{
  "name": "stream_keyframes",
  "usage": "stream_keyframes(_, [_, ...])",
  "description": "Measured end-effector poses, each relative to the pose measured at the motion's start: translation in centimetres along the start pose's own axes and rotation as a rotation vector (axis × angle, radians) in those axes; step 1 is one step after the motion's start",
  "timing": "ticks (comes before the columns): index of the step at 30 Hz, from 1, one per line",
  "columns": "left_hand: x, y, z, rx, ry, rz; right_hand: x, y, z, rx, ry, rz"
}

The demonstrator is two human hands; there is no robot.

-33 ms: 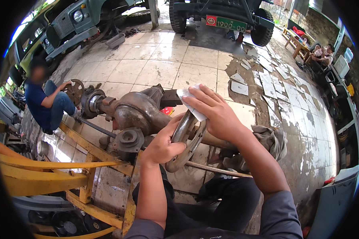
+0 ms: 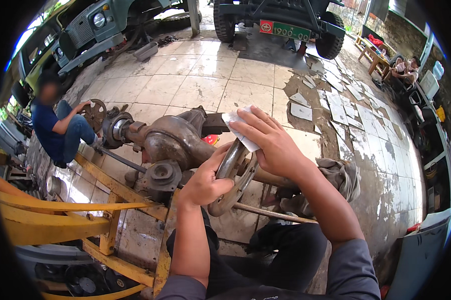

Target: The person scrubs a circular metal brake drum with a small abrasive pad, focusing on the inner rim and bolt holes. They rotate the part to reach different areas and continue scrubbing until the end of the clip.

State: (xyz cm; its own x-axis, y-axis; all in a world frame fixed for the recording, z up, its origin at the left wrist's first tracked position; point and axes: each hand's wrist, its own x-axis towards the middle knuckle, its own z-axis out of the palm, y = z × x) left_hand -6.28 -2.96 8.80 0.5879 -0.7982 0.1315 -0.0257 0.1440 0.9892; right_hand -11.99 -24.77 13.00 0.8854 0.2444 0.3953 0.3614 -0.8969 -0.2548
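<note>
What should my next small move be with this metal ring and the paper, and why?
Probably slide the right hand with the white paper further round the metal ring, turning it a little with the left hand. The paper covers only the ring's upper edge, the lower arc looks untouched and dull, and the left hand already steadies the ring from its side.

An axle [image 2: 180,140] lies mid-frame on a stand [image 2: 110,200]; a seated person [image 2: 55,130] is left, vehicles [image 2: 280,20] along the top.
</note>
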Motion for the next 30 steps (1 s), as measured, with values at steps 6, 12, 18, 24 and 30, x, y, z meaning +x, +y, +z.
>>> stream_keyframes(6, [0.5, 0.5, -0.1, 0.055, -0.019, 0.042, 0.1, -0.5, -1.5, -0.267, -0.078, -0.026])
stream_keyframes(12, [0.8, 0.6, 0.0, 0.099, -0.019, 0.079, 0.2, -1.2, -1.4, -0.22, -0.044, -0.1])
stream_keyframes(18, [0.7, 0.4, 0.1, 0.064, -0.009, 0.1, 0.2, -2.3, -2.4, -0.238, -0.106, -0.105])
stream_keyframes(24, [0.8, 0.4, 0.0, 0.139, -0.023, 0.137, 0.5, -2.8, -2.0, -0.335, -0.106, -0.122])
stream_keyframes(30, [0.6, 0.0, 0.6, 0.058, 0.001, 0.148, -1.4, -3.9, -2.3, -0.35, -0.108, -0.099])
